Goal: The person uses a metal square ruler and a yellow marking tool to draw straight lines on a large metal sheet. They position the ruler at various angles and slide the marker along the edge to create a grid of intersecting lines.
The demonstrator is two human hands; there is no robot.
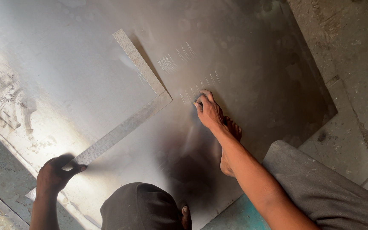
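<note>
Crouching over a large metal sheet laid on a concrete floor, the person has a dark-clad knee nearest the camera and a bare foot planted on the sheet. The left hand is closed around the near end of an L-shaped steel square (its corner sits mid-sheet, one leg running away from the camera). The right hand, fingers curled and pressed to the metal, lies just beside short scratch marks; whether it pinches a tool cannot be told.
</note>
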